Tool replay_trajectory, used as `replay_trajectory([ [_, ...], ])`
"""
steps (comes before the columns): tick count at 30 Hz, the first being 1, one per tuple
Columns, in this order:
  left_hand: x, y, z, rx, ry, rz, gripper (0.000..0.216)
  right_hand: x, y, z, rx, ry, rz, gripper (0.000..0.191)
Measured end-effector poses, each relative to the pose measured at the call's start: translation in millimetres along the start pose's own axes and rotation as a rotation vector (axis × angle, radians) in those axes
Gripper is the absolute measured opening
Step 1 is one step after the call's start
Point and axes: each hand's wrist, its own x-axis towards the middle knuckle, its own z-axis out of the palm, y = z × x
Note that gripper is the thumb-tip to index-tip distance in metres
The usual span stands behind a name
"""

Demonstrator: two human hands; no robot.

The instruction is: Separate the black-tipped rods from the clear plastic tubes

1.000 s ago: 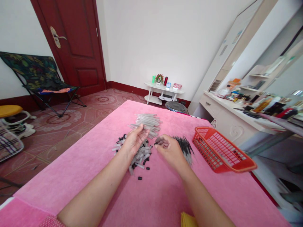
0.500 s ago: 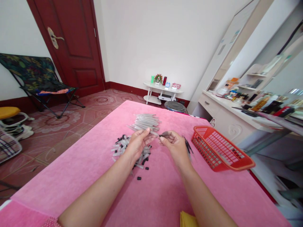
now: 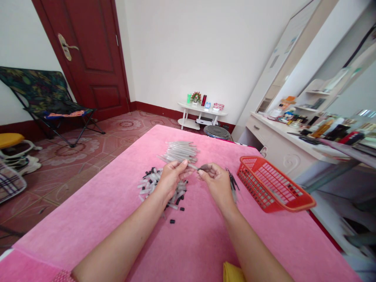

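Observation:
My left hand (image 3: 170, 178) is closed on a clear plastic pen barrel (image 3: 191, 166) above the pink table (image 3: 199, 235). My right hand (image 3: 216, 180) pinches a thin dark pen part whose tip meets the barrel's end. Under my left hand lies a heap of small grey and black pen pieces (image 3: 151, 184). A stack of clear barrels (image 3: 180, 150) lies just beyond both hands. Black refills (image 3: 233, 183) lie beside my right hand.
A red plastic basket (image 3: 273, 188) stands at the right of the table. A white dresser crowded with bottles (image 3: 296, 133) is further right. A folding chair (image 3: 44, 98), a red door and a small white shelf (image 3: 202, 113) stand across the tiled floor.
My left hand has lifted from the heap with a clear barrel. My right hand has risen from the refills, and the two hands have come together.

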Motion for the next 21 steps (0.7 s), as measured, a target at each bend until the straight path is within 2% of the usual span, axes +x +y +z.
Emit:
replay_trajectory([
  [3, -0.7, -1.1, 1.0, -0.012, -0.023, 0.012, 0.020, -0.8, 2.3, -1.7, -0.083, -0.004, -0.008, 0.020],
  [7, -2.0, -0.3, 3.2, -0.015, -0.039, 0.015, 0.020, -1.4, 3.8, -3.2, -0.191, -0.080, -0.008, 0.039],
  [12, -1.9, -0.7, 2.5, -0.015, -0.009, 0.021, 0.019, -1.5, 3.6, -2.7, -0.218, -0.040, -0.079, 0.021],
  [17, -1.7, -2.1, 1.0, -0.011, -0.018, 0.015, 0.019, -1.4, 2.7, -4.9, -0.339, -0.141, -0.026, 0.040],
  [21, -1.8, 0.0, 1.4, -0.010, 0.001, 0.019, 0.018, -0.8, 2.4, -5.0, -0.276, -0.099, -0.053, 0.025],
])
